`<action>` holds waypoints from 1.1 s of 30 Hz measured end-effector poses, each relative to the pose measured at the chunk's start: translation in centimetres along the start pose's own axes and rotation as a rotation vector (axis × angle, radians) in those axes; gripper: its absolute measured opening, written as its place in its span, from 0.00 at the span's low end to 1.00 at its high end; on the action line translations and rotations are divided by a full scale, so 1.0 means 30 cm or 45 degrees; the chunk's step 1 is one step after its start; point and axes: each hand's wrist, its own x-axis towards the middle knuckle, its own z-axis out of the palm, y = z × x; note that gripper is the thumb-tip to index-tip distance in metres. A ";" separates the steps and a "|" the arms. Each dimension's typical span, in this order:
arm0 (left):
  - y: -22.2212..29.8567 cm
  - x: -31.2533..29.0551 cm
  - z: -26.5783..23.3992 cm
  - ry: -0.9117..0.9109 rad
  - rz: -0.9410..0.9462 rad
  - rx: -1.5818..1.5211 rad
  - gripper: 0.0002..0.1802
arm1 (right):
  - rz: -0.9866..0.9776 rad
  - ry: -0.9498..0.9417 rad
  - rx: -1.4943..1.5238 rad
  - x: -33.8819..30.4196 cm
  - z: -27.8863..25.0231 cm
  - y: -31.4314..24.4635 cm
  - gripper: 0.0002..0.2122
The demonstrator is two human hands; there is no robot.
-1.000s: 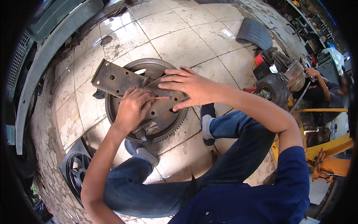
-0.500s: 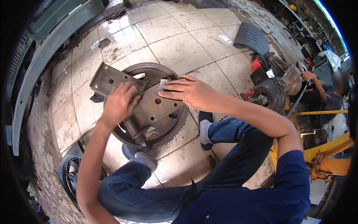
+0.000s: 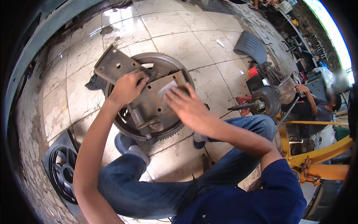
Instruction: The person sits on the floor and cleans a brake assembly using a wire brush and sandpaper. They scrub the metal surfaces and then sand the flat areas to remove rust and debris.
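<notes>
A brown steel bracket point(image 3: 146, 101) with bolt holes and a short tube lies across a toothed flywheel point(image 3: 167, 59) on the floor in front of me. My left hand point(image 3: 128, 87) curls its fingers over the bracket's middle, where two plates meet. On the right-hand plate, my right hand point(image 3: 186, 106) presses a small pale-grey sheet of sandpaper point(image 3: 166, 89) against the metal under its fingertips. Those fingers are stretched out and slightly blurred. Part of the flywheel is hidden beneath the bracket.
A black fan in a square shroud point(image 3: 63, 170) lies at the left. To the right is a greasy axle housing point(image 3: 269, 99) beside a yellow frame point(image 3: 317, 153). Farther off sits a curved ribbed grey sheet point(image 3: 250, 46). A co-worker's arm point(image 3: 311, 99) holds a bar at far right.
My right hand and the sandpaper have slid nearer over the plate, uncovering more of its far end. My left hand has settled onto the bracket. The whole view has shifted.
</notes>
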 end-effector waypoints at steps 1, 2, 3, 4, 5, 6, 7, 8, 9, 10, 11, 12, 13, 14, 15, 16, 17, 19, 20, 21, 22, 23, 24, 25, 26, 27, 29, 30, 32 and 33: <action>-0.003 -0.005 -0.002 -0.008 0.001 0.017 0.13 | 0.008 0.006 -0.012 -0.005 0.001 -0.025 0.22; -0.005 -0.007 -0.002 -0.017 0.003 0.033 0.13 | 0.019 0.010 -0.025 -0.007 0.005 -0.050 0.22; 0.003 -0.006 -0.002 -0.019 0.005 0.062 0.12 | 0.035 0.006 -0.037 -0.006 0.008 -0.061 0.22; 0.016 -0.012 -0.012 -0.032 0.004 0.095 0.11 | 0.050 0.044 0.058 0.004 -0.003 -0.057 0.21; 0.027 -0.010 -0.018 -0.044 0.002 0.127 0.10 | 0.065 0.083 0.153 0.020 -0.014 -0.046 0.21; 0.033 -0.016 -0.023 -0.051 0.079 0.217 0.09 | 0.086 0.134 0.191 0.033 0.013 -0.046 0.20; 0.035 -0.013 -0.024 -0.052 0.154 0.307 0.09 | 0.129 0.115 0.198 0.037 0.009 -0.051 0.21; 0.038 -0.011 -0.018 -0.048 0.228 0.396 0.08 | 0.169 0.124 0.207 0.039 0.019 -0.063 0.21; 0.034 -0.014 -0.016 -0.050 0.261 0.400 0.08 | 0.197 0.141 0.219 0.043 0.026 -0.077 0.21; 0.034 -0.017 -0.017 -0.049 0.292 0.404 0.07 | 0.245 0.119 0.248 0.037 0.027 -0.089 0.22; 0.036 -0.017 -0.015 -0.048 0.321 0.411 0.07 | 0.290 0.098 0.277 0.030 0.024 -0.101 0.23; 0.044 -0.012 -0.022 -0.063 0.349 0.434 0.08 | 0.335 0.081 0.310 0.028 0.023 -0.115 0.24; 0.048 -0.010 -0.021 -0.069 0.359 0.440 0.09 | 0.347 0.110 0.342 0.020 0.026 -0.119 0.24; 0.050 -0.009 -0.016 -0.076 0.368 0.447 0.09 | 0.358 0.139 0.374 0.009 0.036 -0.117 0.25; 0.053 -0.010 -0.012 -0.084 0.377 0.451 0.09 | 0.370 0.164 0.407 -0.001 0.049 -0.120 0.25; 0.056 -0.009 -0.013 -0.077 0.389 0.479 0.10 | 0.378 0.202 0.407 -0.004 0.069 -0.126 0.25; 0.058 -0.009 -0.018 -0.086 0.375 0.495 0.10 | 0.386 0.239 0.408 -0.002 0.092 -0.133 0.26; 0.055 -0.016 -0.020 -0.095 0.336 0.514 0.10 | 0.401 0.280 0.424 -0.001 0.092 -0.147 0.25; 0.054 -0.014 -0.017 -0.087 0.353 0.504 0.10 | 0.410 0.290 0.444 -0.006 0.086 -0.154 0.25; 0.054 -0.014 -0.014 -0.075 0.365 0.496 0.10 | 0.414 0.301 0.464 -0.004 0.079 -0.157 0.24; 0.055 -0.015 -0.015 -0.064 0.375 0.490 0.10 | 0.414 0.337 0.464 -0.001 0.090 -0.153 0.24; 0.056 -0.011 -0.021 -0.072 0.378 0.498 0.10 | 0.413 0.372 0.466 0.002 0.110 -0.148 0.23; 0.060 -0.007 -0.021 -0.085 0.379 0.498 0.09 | 0.415 0.399 0.469 -0.001 0.124 -0.150 0.23; 0.063 -0.009 -0.022 -0.099 0.370 0.500 0.09 | 0.423 0.411 0.460 0.004 0.114 -0.148 0.21; 0.072 -0.003 -0.018 -0.153 0.291 0.533 0.11 | 0.440 0.412 0.473 0.009 0.107 -0.146 0.21; 0.080 0.013 0.002 -0.109 0.313 0.555 0.11 | 0.461 0.409 0.475 0.010 0.103 -0.139 0.21; 0.074 0.014 0.029 -0.029 0.332 0.629 0.13 | 0.492 0.446 0.453 0.030 0.116 -0.148 0.21; 0.073 0.013 0.046 0.014 0.290 0.597 0.12 | 0.504 0.454 0.470 0.035 0.122 -0.148 0.21; 0.064 -0.014 0.061 0.078 0.263 0.548 0.12 | 0.509 0.463 0.492 0.031 0.125 -0.153 0.20; 0.061 -0.014 0.059 0.110 0.264 0.532 0.11 | 0.510 0.478 0.496 0.026 0.123 -0.153 0.20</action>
